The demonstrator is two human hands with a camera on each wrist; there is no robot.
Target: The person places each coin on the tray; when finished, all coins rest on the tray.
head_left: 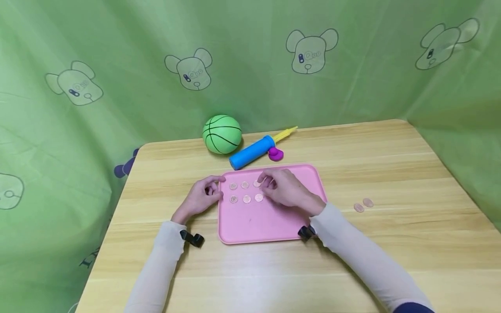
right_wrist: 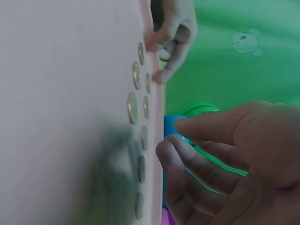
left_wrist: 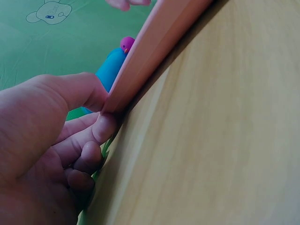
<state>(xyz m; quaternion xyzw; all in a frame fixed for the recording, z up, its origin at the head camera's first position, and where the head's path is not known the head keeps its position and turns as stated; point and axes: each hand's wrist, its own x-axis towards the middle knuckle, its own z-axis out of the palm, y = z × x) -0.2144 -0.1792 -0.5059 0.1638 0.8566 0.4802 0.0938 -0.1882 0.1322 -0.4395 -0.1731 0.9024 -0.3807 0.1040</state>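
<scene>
Pink tray (head_left: 270, 221) lay flat on the wooden bench (head_left: 391, 165), near its middle. Left hand (head_left: 200, 198) sat at the tray's left rim; the left wrist view showed thumb and curled fingers (left_wrist: 101, 129) pinching that edge. Right hand (head_left: 287, 189) hovered over the tray's far half, fingers loosely bent, grip spread and holding nothing visible in the right wrist view. Coins (head_left: 245, 191) lay in two rows on the tray, just left of the right hand's fingertips. Two loose coins (head_left: 363, 205) rested on the bench, well right of the tray. Green ball (head_left: 222, 134) and blue pump (head_left: 252, 152) lay beyond the tray, against the green curtain (head_left: 117, 52).
</scene>
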